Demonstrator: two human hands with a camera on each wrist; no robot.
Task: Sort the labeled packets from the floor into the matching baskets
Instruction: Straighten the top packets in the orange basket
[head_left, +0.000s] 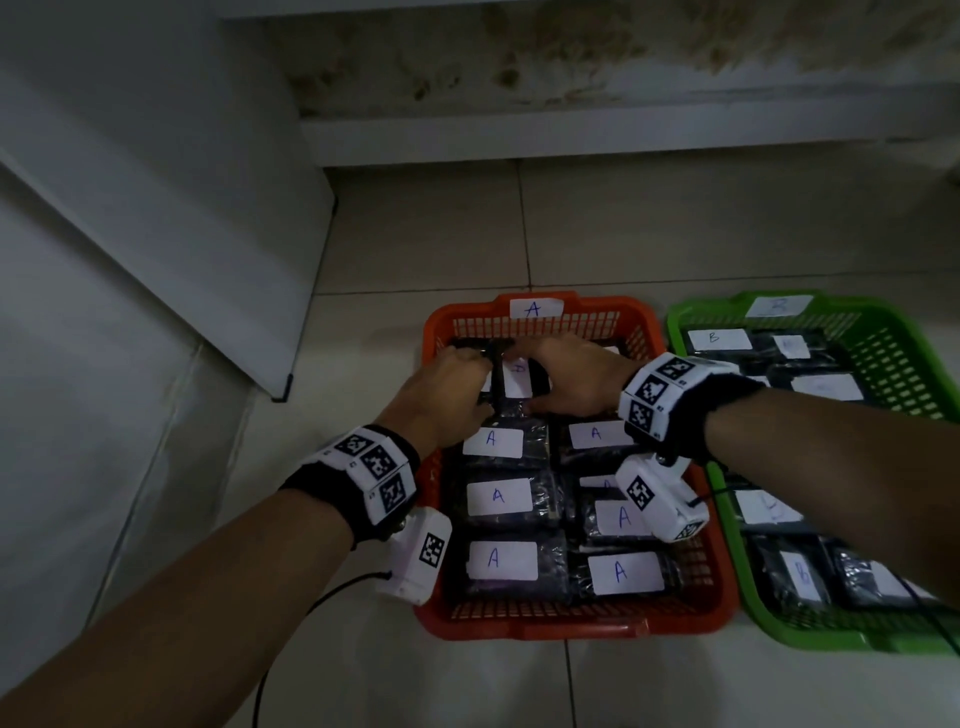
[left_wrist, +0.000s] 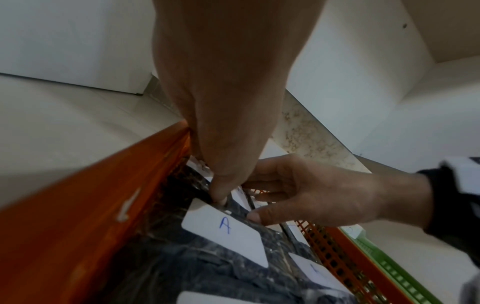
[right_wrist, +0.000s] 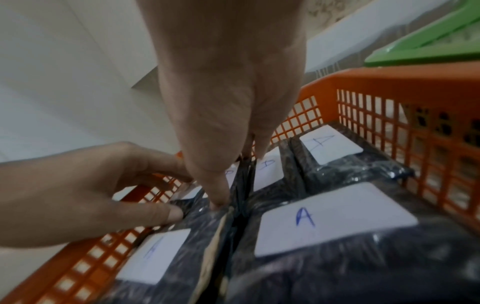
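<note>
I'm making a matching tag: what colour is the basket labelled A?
Orange basket, clearest in the head view.

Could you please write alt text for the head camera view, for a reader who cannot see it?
Both hands, left hand and right hand, handle a dark packet at the far end of an orange basket tagged A, full of A-labelled packets. A green basket of B-labelled packets sits to its right on the tiled floor.
</note>
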